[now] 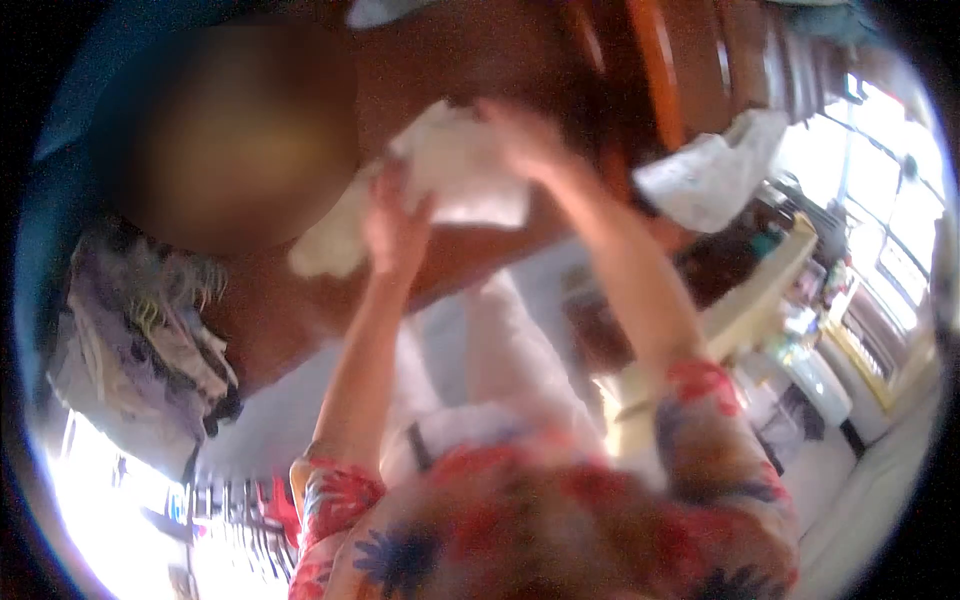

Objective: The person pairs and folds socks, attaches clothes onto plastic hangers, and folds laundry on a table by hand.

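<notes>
A white cloth (455,165), perhaps a garment, lies spread on the brown wooden surface in front of me. My left hand (395,220) rests on the cloth's near left part, thumb apart from the fingers. At the far right edge of the cloth is my right hand (525,145), its fingers stretched out and blurred by motion. Whether the right fingertips touch the fabric I cannot tell. A paler, cream-coloured part of the fabric (330,240) extends to the left of my left hand.
Crumpled purple-grey and beige fabric (145,340) lies at the left end of the brown wooden surface (280,310). Another white cloth (715,175) is to the right. A blurred round patch covers the upper left. Windows (880,190) and cluttered objects stand at the right.
</notes>
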`<state>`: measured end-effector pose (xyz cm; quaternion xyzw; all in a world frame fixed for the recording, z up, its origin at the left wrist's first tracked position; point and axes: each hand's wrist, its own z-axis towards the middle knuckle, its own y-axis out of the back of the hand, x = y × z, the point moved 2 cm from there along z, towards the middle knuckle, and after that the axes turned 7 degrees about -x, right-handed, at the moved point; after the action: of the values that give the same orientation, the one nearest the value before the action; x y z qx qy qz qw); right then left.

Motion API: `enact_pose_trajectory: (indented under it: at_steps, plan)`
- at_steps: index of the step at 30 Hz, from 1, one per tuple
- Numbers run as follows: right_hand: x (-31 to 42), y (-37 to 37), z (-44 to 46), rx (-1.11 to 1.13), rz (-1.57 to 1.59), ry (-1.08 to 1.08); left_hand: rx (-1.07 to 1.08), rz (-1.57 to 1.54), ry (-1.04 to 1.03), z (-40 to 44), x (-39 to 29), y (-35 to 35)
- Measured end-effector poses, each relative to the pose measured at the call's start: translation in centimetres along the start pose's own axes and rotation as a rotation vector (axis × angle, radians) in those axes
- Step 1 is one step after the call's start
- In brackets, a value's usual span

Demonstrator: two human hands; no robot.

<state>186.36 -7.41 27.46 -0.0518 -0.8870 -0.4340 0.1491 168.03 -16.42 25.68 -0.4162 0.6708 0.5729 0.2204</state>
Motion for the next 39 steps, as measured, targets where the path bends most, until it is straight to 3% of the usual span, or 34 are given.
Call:
enact_pose_trajectory:
  at_steps: [2,3,5,7,8,10,11,15,17,20,23,26,27,30,33,34,37,39]
  plan:
    - [1.6,0.7,1.0,0.135,-0.062,-0.052,-0.031,0.205,-0.098,0.2,-1.2,0.3]
    - [1.1,0.1,1.1,0.081,0.060,-0.034,0.003,0.220,-0.072,0.7,-1.0,0.0]
    - [-0.3,-3.2,2.2,0.052,-0.029,0.077,0.065,0.262,-0.011,1.0,-0.2,-0.6]
    - [-0.8,-3.7,1.7,0.275,0.140,-0.008,0.114,0.321,-0.033,1.5,-0.3,-0.9]
    - [1.0,-0.8,-0.4,0.434,0.053,-0.094,0.136,0.353,-0.042,1.6,-0.3,-1.1]
    - [-0.7,-3.1,-2.1,0.299,0.331,-0.152,0.105,0.477,-0.139,1.5,-0.3,-0.9]
    - [0.5,-0.4,-3.6,0.275,0.337,-0.085,0.091,0.541,-0.187,1.3,-0.6,-0.6]
    - [1.5,1.1,-8.2,0.200,0.383,-0.043,0.063,0.256,-0.194,0.3,-1.8,2.8]
    - [1.6,2.5,-10.7,0.166,0.430,-0.025,0.085,0.067,-0.052,-0.2,-2.5,4.8]
    - [2.7,11.4,-16.8,0.107,0.826,-0.247,0.116,-0.005,0.029,-0.5,-3.2,7.4]
    - [-1.1,15.1,-21.9,-0.096,1.338,-0.320,0.172,-0.004,-0.006,-1.0,-3.4,8.4]
    - [-4.3,20.0,-27.4,-0.564,1.383,-0.500,0.367,0.039,0.129,-1.2,-5.7,8.8]
    - [-4.8,21.6,-28.5,-0.586,1.459,-0.354,0.380,-0.007,0.147,-1.3,-4.8,7.9]
    - [-8.9,22.2,-31.0,-0.801,1.456,-0.361,0.411,0.001,0.153,-2.0,-6.2,7.1]
    - [-10.8,21.2,-29.4,-0.882,1.539,-0.447,0.436,-0.058,0.089,-2.5,-3.5,4.7]
    - [-14.3,18.1,-27.9,-0.821,1.635,-0.395,0.428,-0.025,0.106,-2.6,-3.7,4.8]
    - [-22.1,9.8,-25.1,-0.829,1.768,-0.563,0.420,0.086,0.171,-3.5,-5.1,5.5]
    - [-21.4,9.1,-23.7,-0.765,1.797,-0.646,0.444,0.185,0.234,-3.8,-5.1,6.8]
